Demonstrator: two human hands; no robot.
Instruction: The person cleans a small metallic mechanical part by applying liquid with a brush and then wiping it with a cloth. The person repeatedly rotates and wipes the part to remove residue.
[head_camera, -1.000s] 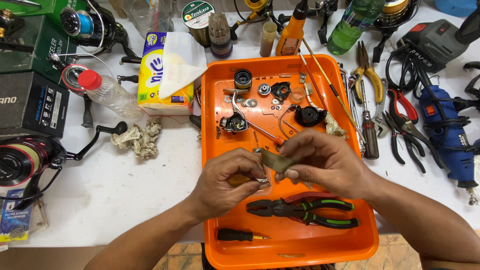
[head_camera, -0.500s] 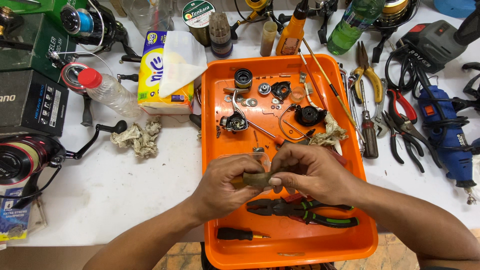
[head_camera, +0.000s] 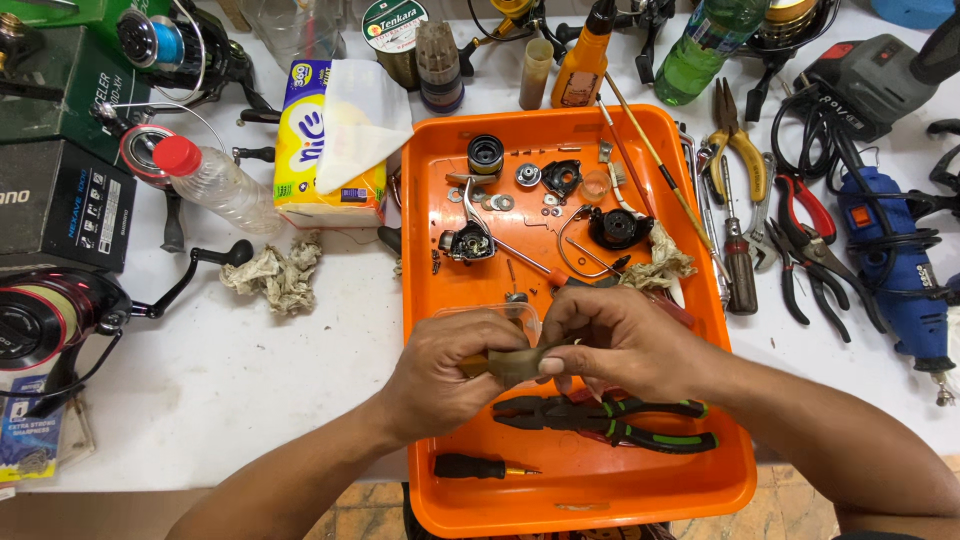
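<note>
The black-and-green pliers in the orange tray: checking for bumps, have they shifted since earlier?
No. The black-and-green pliers lie as before, near the orange plastic tray's front.

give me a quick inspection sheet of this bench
surface: white tabletop, orange plastic tray on it
job's things: small olive-brown part, pinched by both hands over the tray
clutter: black-and-green pliers, small black screwdriver, crumpled rag, loose reel parts
hands: left hand and right hand grip the part
cables: black cord by blue rotary tool
surroundings: nothing seen
</note>
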